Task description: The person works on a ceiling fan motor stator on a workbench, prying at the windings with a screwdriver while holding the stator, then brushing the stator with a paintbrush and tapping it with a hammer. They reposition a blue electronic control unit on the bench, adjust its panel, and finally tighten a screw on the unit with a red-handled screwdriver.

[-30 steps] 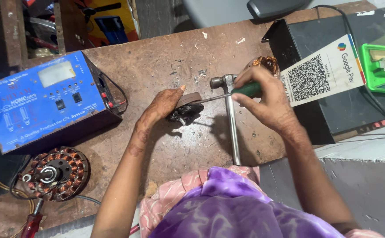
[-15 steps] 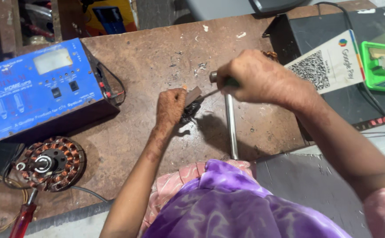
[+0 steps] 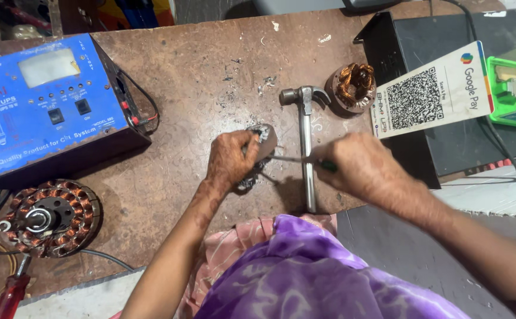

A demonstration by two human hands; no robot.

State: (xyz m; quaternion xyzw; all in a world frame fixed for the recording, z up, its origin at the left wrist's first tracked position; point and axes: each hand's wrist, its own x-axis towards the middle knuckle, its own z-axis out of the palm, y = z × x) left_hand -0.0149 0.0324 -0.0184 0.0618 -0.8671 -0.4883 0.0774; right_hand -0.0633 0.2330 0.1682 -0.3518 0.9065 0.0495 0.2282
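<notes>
Leaning white sign (image 3: 432, 97), blue box (image 3: 45, 112)

Bare brown tabletop (image 3: 199, 77) up top is open; steel claw hammer (image 3: 306, 142) and blue metal box (image 3: 39, 106) hem in the sides.

The left hand (image 3: 229, 158) covers most of a small dark metal part (image 3: 261, 145); only its grey top and a frayed lower edge show, so its kind cannot be told. The right hand (image 3: 358, 167) hides nearly all of a tool (image 3: 293, 158): a thin shaft and a bit of green handle show, and the tip is lost against the part. Right of the part, the hammer (image 3: 306, 139) has its handle end tucked under purple cloth (image 3: 305, 272). Far left of the part, the blue box (image 3: 45, 106) is cut by the frame's edge; below it a red-handled tool (image 3: 11, 292) runs out of frame. Far right, the green tray (image 3: 515, 88) is also cropped.
</notes>
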